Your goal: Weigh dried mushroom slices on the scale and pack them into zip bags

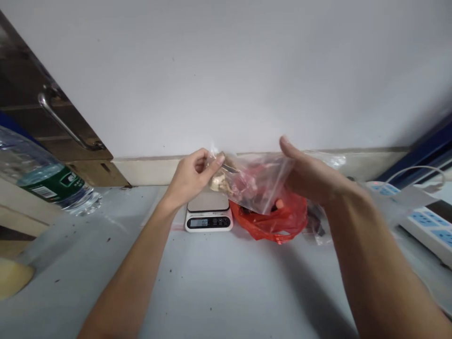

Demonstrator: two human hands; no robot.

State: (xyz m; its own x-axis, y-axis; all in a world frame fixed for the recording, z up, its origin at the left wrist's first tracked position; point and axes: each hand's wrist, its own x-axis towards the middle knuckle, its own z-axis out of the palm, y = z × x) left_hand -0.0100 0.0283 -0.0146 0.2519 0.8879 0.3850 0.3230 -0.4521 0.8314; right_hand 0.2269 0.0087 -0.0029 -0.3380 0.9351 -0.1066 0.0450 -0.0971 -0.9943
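My left hand (pixel 192 176) pinches a clear plastic zip bag (pixel 261 181) near its left end, above a small white digital scale (pixel 209 221). Tan, dried-looking pieces (pixel 221 181) lie inside the bag by my left fingers; their kind is unclear. My right hand (pixel 307 176) is at the bag's right end with the thumb stretched up and apart; the other fingers are partly hidden behind the plastic. Below the clear bag sits a crumpled red plastic bag (pixel 282 226), open at the top, with dark and orange contents partly visible. The scale's display reads about 0.0.
A large water bottle (pixel 52 181) with a green label stands at the left, near a yellowish round object (pixel 14 278). More clear plastic (pixel 323 233) lies right of the red bag. A white power strip (pixel 429 228) is at the far right. A white wall (pixel 226 80) rises behind.
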